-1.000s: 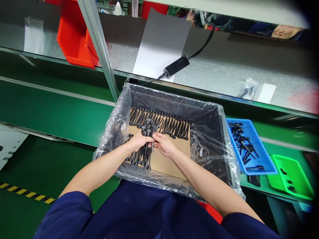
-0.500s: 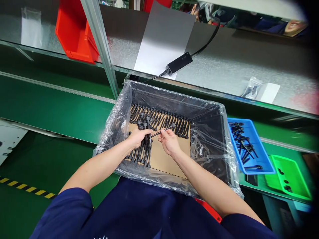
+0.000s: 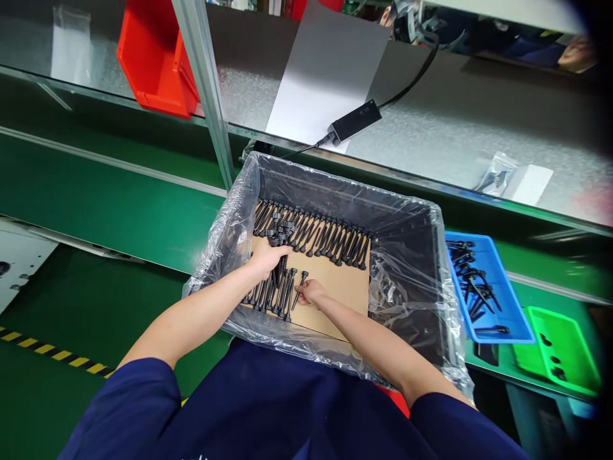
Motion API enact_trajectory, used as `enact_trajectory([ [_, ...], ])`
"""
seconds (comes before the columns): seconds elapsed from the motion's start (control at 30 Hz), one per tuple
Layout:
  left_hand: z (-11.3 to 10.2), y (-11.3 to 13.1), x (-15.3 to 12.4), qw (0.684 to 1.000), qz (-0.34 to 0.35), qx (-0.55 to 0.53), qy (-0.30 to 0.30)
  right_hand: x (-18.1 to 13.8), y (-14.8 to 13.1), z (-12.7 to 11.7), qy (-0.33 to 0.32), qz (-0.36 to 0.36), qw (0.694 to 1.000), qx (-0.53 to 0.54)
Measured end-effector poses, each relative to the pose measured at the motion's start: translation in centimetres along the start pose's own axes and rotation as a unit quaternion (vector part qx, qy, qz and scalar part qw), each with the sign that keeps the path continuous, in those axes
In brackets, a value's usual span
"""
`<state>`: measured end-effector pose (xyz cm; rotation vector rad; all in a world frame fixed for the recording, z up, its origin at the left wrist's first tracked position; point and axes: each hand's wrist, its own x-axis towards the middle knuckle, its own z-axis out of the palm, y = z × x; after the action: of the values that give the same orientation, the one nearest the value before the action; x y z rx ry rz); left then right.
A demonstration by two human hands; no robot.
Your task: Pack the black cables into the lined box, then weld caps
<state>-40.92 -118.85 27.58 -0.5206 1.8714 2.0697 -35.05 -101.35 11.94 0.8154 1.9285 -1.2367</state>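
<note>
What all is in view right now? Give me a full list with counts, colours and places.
Crate: one, dark, lined with clear plastic, centre.
Cardboard sheet: one, brown, on the crate floor.
Screws, far row: too many to count, black, along the sheet's far edge.
Screws, near row: several, black, near-left of the sheet.
Blue tray: one, right of the crate, holding black parts.
Green tray: one, far right.
Red bin: one, upper left shelf.
Power adapter: one, black, on the shelf behind the crate.
Grey sheet: one, on the shelf.
Left hand: gripping a bundle of screws.
Right hand: laying a single screw beside the near row.
</note>
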Motion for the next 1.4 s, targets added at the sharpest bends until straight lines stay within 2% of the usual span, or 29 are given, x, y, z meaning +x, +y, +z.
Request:
enact_trajectory([
  [0.2,-0.1,-0.5,0.2,0.999,0.015,-0.005,-0.029,-0.2,-0.8,0.5,-0.007,-0.021,0.998,-0.054],
  [0.37,0.1,-0.7,0.1,0.998,0.0,-0.026,-0.055,-1.2,-1.6,-1.1,-0.011,-0.048,0.988,-0.143],
  [0.43,0.1,-0.8,0.0,0.997,-0.01,-0.029,-0.066,-2.0,-2.4,-2.1,-0.011,-0.084,0.993,-0.079],
  [0.5,0.2,-0.9,-0.2,0.996,-0.012,-0.023,-0.08,-3.3,-3.8,-2.9,-0.049,-0.129,0.988,0.074],
  [0.6,0.4,-1.3,-0.5,0.992,-0.015,-0.012,-0.124,-5.8,-6.4,-3.2,-0.144,-0.183,0.933,0.276],
  [0.7,0.6,-1.8,-0.7,0.986,-0.02,0.006,-0.164,-7.9,-8.6,-3.1,-0.169,-0.209,0.903,0.335],
  [0.77,0.7,-2.0,-0.7,0.989,-0.02,0.022,-0.144,-8.5,-9.3,-3.5,-0.148,-0.22,0.901,0.344],
  [0.83,0.7,-2.0,-0.4,0.994,-0.027,0.019,-0.107,-8.1,-9.2,-4.7,-0.097,-0.244,0.907,0.328],
  [0.9,0.7,-1.8,-0.1,0.996,-0.051,-0.015,-0.07,-7.2,-8.1,-6.2,-0.03,-0.281,0.929,0.238],
  [0.97,0.6,-1.3,0.1,0.993,-0.086,-0.065,-0.046,-6.1,-6.4,-7.4,0.005,-0.315,0.948,0.036],
  [1.0,0.6,-1.0,0.2,0.99,-0.104,-0.085,-0.038,-5.6,-5.3,-7.7,0.004,-0.324,0.942,-0.091],
  [1.07,0.7,-0.6,0.1,0.985,-0.129,-0.108,-0.045,-5.0,-3.0,-7.3,-0.015,-0.316,0.889,-0.331],
  [1.13,0.7,-0.3,-0.1,0.983,-0.134,-0.107,-0.065,-4.7,-0.9,-6.0,-0.035,-0.289,0.823,-0.488],
  [1.17,0.7,-0.3,-0.2,0.983,-0.133,-0.101,-0.071,-4.6,0.0,-5.1,-0.043,-0.277,0.8,-0.53],
  [1.23,0.7,-0.3,-0.4,0.985,-0.129,-0.091,-0.075,-4.5,1.3,-3.4,-0.056,-0.274,0.777,-0.564],
  [1.33,0.7,-0.3,-0.3,0.987,-0.122,-0.082,-0.06,-4.1,2.3,-1.8,-0.083,-0.288,0.764,-0.572],
  [1.4,0.6,-0.3,-0.3,0.989,-0.118,-0.077,-0.049,-3.7,2.6,-1.7,-0.107,-0.301,0.768,-0.555],
])
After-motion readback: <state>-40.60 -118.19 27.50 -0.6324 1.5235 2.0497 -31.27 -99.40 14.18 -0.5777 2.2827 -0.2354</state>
